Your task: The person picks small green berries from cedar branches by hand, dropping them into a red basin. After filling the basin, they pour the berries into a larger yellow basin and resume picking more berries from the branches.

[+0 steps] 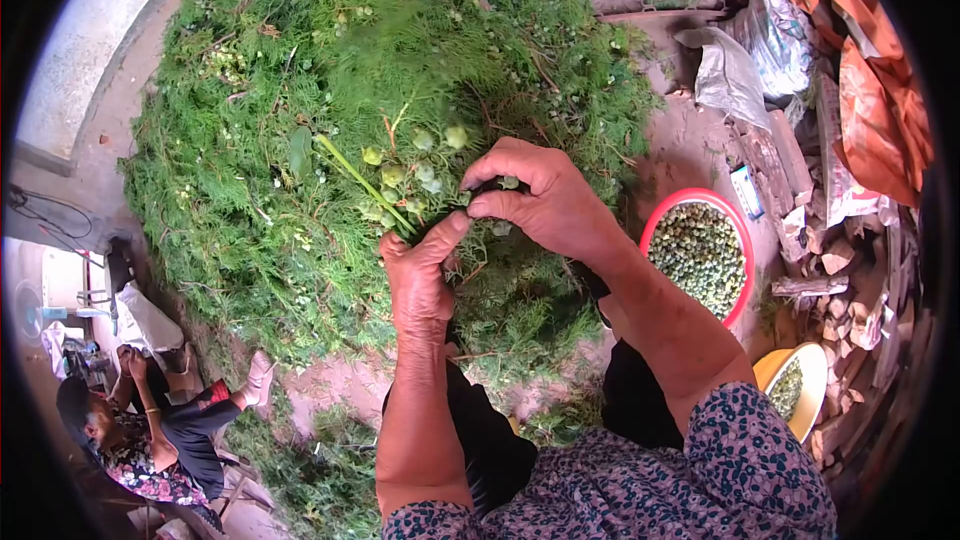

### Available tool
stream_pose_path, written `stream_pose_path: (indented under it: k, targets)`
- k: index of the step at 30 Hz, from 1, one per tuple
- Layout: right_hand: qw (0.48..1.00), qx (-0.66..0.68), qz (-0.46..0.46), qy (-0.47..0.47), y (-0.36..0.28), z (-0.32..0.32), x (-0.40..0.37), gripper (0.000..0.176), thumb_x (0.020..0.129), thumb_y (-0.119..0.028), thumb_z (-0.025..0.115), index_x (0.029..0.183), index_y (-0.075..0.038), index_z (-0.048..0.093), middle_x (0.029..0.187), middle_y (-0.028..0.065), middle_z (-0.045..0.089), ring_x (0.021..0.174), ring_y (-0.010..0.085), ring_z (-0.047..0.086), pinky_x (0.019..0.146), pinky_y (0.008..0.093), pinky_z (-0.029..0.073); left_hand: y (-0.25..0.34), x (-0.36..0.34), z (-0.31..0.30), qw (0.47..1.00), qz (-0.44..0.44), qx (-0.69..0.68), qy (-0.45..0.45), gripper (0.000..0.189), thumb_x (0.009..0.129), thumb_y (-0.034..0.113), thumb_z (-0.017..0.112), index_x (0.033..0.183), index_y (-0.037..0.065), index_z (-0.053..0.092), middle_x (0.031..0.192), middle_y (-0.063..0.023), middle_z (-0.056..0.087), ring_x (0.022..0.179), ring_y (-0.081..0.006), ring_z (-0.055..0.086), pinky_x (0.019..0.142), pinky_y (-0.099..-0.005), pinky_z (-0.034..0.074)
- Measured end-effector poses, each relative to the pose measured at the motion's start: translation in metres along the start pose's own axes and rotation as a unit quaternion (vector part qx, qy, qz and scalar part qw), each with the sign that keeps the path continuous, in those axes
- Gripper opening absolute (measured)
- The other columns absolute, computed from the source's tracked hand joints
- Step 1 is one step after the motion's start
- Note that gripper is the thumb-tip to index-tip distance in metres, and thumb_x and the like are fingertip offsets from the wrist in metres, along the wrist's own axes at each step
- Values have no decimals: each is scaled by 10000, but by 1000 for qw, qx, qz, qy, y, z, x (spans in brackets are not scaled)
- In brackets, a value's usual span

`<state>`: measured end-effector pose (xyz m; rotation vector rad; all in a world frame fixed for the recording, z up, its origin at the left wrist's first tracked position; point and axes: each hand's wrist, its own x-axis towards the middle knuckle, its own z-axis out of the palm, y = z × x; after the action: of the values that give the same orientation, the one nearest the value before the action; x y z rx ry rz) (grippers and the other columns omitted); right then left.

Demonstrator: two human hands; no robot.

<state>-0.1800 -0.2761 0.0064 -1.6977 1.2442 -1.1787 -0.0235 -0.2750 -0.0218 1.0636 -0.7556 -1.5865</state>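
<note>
My left hand [425,265] is closed round the base of a green sprig [365,180] that bears several pale green cones [392,176]. Close to its right, my right hand [525,190] has thumb and forefinger curled together, with a small greenish cone [508,183] showing between them. Both hands are over a large heap of green conifer branches [240,160]. A red-rimmed basin [748,258] full of small green cones stands on the ground to the right of my right forearm.
At the lower right is a yellow basin [820,380] with green pieces. Stacked firewood [840,325], sacks [725,70] and an orange sheet [880,120] line the right side. Another person [130,440] sits at the lower left. More branches [320,470] lie near my legs.
</note>
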Motion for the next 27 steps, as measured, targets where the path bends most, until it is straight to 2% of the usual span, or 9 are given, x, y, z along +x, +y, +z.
stream_pose_path:
  k: [8, 10, 13, 17, 18, 22, 24, 25, 27]
  targets:
    - [998, 19, -39, -33, 4, 1, -1, 178, 760, -113, 609, 904, -8, 610, 748, 76, 565, 683, 183, 551, 606, 284, 431, -2, -1, 1, 999, -41, -4, 0, 195, 637, 64, 731, 786, 90, 609, 712, 5, 608, 584, -84, 516, 427, -217, 353]
    - [937, 229, 264, 0, -14, 2, -4, 137, 796, -111, 588, 898, -25, 614, 683, 19, 529, 608, 117, 517, 520, 237, 401, 0, -2, 6, 999, -45, -19, 22, 181, 642, 71, 726, 771, 85, 600, 677, 4, 587, 559, -95, 508, 424, -226, 353]
    - [898, 396, 190, 14, 3, -8, -3, 124, 812, -102, 575, 907, -28, 602, 677, -7, 515, 575, 76, 483, 468, 196, 364, -11, 7, -7, 998, -42, -39, 5, 164, 659, 104, 720, 737, 72, 579, 590, 3, 522, 474, -114, 469, 418, -240, 348]
    - [821, 509, 230, 119, -7, -10, 2, 192, 803, -91, 579, 978, -15, 553, 740, 21, 548, 568, 81, 477, 429, 196, 320, -11, 7, -7, 995, -61, -68, 42, 183, 669, 140, 734, 741, 64, 585, 602, -7, 527, 459, -103, 460, 407, -233, 357]
    - [825, 522, 201, 77, -2, -13, 0, 226, 795, -87, 585, 1010, -38, 537, 780, 22, 556, 574, 92, 490, 432, 198, 322, -9, 7, -5, 995, -52, -60, 62, 181, 668, 128, 736, 760, 66, 593, 632, -5, 546, 480, -99, 477, 424, -227, 381]
    - [868, 454, 200, 26, 2, -13, -1, 177, 820, -115, 562, 977, -35, 579, 838, 51, 584, 616, 81, 495, 465, 190, 354, -5, 4, -2, 997, -45, -49, 45, 292, 640, 107, 761, 887, 92, 605, 810, 14, 617, 648, -87, 534, 453, -220, 370]
    - [959, 185, 214, -4, -9, -11, 0, 182, 809, -156, 591, 920, -13, 610, 769, 31, 571, 625, 66, 479, 499, 208, 366, -4, 1, -1, 997, -44, -47, 39, 297, 641, 103, 760, 895, 88, 606, 811, 11, 619, 658, -90, 539, 458, -223, 375]
    - [959, 185, 215, -3, -6, -8, 1, 182, 809, -156, 591, 920, -13, 610, 769, 31, 571, 625, 66, 479, 499, 208, 366, -3, 1, 0, 998, -42, -45, 33, 303, 642, 99, 759, 903, 84, 607, 813, 7, 621, 667, -93, 544, 463, -226, 379]
    - [992, 94, 80, -21, -2, -2, 4, 208, 777, -186, 619, 821, 17, 630, 601, 30, 543, 598, 79, 474, 519, 244, 379, -2, 0, 3, 998, -31, -47, 22, 272, 651, 94, 751, 886, 92, 614, 800, 6, 622, 637, -85, 544, 449, -215, 389]
